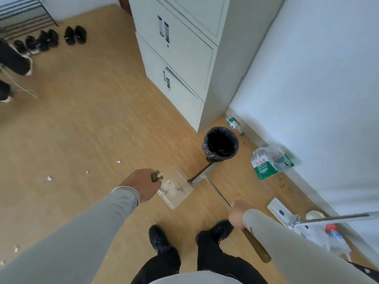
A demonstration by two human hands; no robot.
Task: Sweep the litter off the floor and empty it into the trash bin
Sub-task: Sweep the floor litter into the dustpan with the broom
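Observation:
My left hand (141,184) grips the dark handle top of a clear dustpan (176,189), which hangs just above the wooden floor with pale litter lying in it. My right hand (236,215) grips the thin metal pole of a broom (207,173); its flat grey head sits on the floor between the dustpan and the trash bin. The trash bin (221,144), lined with a black bag, stands beside the grey cabinet, a short way beyond the dustpan. Small white scraps of litter (49,178) lie on the floor to the left.
A tall grey cabinet (184,58) stands behind the bin. Along the right wall lie a water bottle (233,124), a plastic bottle pack (270,160), a flat mop (281,212) and bags. Shoes (74,34) line the far left; another person's legs (12,60) stand there.

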